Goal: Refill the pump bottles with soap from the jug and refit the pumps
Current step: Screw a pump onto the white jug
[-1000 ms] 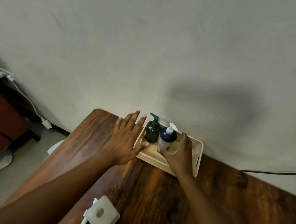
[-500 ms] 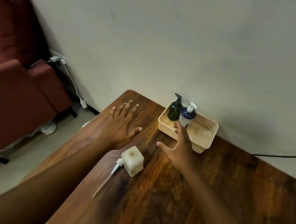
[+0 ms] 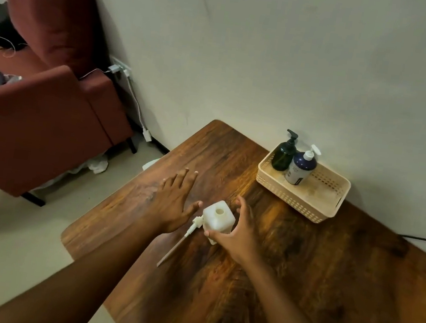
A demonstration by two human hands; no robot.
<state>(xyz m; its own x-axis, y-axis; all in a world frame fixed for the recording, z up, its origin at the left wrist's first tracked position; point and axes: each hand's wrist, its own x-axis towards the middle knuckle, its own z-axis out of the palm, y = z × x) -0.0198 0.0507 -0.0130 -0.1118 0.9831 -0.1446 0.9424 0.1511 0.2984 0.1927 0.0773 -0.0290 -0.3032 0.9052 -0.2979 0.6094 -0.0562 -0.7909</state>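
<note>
wooden tabletop (image 3: 300, 267) by a pale wall: the basket (image 3: 336, 202) with the green bottle (image 3: 283, 155) and blue bottle (image 3: 300, 167), pumps on, now stands apart from both hands. the right hand (image 3: 235, 229) has come back and curls round the white square bottle (image 3: 219, 220), open-necked, its pump (image 3: 192, 229) lying beside. the left hand (image 3: 174, 199) hovers flat and loose-fingered, holding nothing. likely this bottle's refill comes next.

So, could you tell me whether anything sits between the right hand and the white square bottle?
Nothing visible does: the right hand already curls around the white bottle, and the loose pump lies on its far side.
</note>
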